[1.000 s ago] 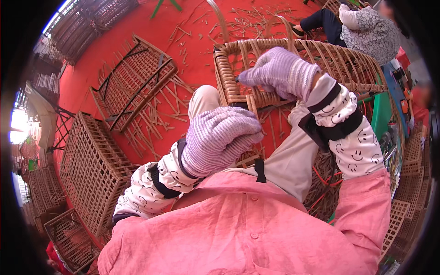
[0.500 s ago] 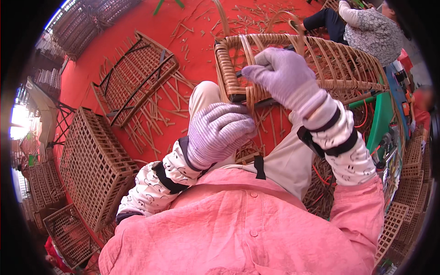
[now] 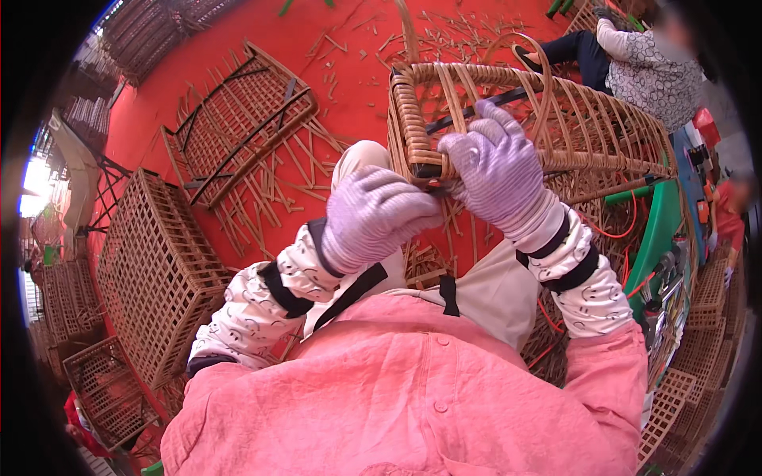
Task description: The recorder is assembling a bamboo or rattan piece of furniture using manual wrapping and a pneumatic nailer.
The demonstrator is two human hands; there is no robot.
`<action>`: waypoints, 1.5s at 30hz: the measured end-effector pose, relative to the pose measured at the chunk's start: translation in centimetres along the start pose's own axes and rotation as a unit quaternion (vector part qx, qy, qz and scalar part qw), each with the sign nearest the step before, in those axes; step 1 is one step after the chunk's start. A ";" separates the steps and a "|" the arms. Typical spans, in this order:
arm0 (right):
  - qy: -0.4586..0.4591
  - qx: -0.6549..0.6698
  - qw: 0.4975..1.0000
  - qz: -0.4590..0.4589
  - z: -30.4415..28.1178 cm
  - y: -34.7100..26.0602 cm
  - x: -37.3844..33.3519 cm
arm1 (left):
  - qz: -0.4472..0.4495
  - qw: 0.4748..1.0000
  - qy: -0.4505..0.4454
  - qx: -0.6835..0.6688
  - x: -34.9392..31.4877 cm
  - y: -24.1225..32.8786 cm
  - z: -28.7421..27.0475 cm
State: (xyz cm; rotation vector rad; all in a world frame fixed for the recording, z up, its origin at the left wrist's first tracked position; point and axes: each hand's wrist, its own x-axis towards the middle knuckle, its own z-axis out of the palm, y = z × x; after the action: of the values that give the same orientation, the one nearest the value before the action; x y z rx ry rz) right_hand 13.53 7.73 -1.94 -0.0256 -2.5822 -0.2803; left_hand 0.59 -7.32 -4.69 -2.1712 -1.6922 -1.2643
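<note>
A brown woven basket frame (image 3: 548, 163) lies on its side beyond my knees, cane wrapped thickly round its left end, a dark bar inside. My right hand (image 3: 500, 170), in a striped lilac glove, is at its near rail close to the left corner. Its thumb and lower fingers are bent at the rail, while one finger points up. A loose cane strip (image 3: 548, 87) loops over the basket and down behind this hand. Just left of the corner, my gloved left hand (image 3: 377, 214) has its fingers curled together; anything inside them is hidden.
Another woven panel with black bars (image 3: 246, 123) lies on the red floor (image 3: 341, 103) among scattered strips. A large lattice basket (image 3: 159, 274) stands at left. Green bench (image 3: 663, 226) and tools are at right. A person (image 3: 651, 67) sits at the far right.
My right hand has come down from above the basket to its near rail, and the strip's loop has swung right. The basket sits slightly further right in view. My left hand stays beside the corner.
</note>
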 end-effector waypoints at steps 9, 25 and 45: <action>0.096 0.024 0.995 0.015 1.1 -0.3 0.1 | 0.139 0.976 -0.110 0.127 8.6 -6.0 -3.5; 0.166 0.075 0.982 0.048 1.4 -0.5 -0.6 | -0.043 0.969 -0.235 0.067 9.0 -2.5 -3.4; 0.105 0.142 0.980 0.092 -0.3 -1.1 0.4 | 0.001 1.000 0.017 0.016 2.8 -0.8 -1.7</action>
State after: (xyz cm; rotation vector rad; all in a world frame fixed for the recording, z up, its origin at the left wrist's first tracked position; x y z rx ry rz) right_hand 13.30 6.62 -1.68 -0.1234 -2.3648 0.1476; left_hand -0.94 -5.87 -2.03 -2.1208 -1.6849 -1.2577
